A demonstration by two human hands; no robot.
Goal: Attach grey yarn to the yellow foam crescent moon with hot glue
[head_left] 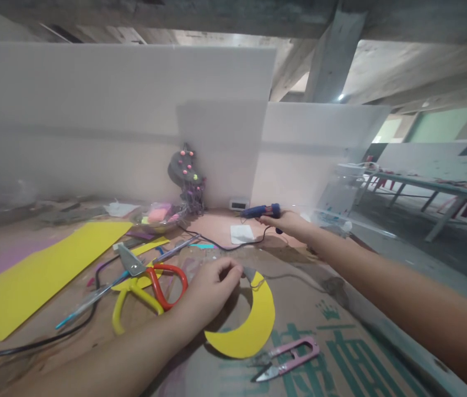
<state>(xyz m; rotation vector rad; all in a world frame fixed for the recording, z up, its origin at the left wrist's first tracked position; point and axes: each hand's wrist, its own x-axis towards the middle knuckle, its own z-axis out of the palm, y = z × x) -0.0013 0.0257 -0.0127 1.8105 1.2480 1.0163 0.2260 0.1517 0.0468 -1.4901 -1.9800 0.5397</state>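
My left hand is closed in a pinch at the upper tip of a yellow crescent cutout, which has a grey patch at that end. Stretched toward the back of the table, my right hand is wrapped around a blue glue gun whose nozzle points left. A dark cord trails from the gun across the table. Pink-handled thread snips lie below the crescent. Left of my left hand are red-handled scissors and yellow-handled pliers or scissors, overlapping each other.
Yellow sheet material covers the left side. Farther back stand a bowl of colourful bits, a dark decorated ornament and a small digital display. A white square lies below the gun. Printed cardboard covers the front right.
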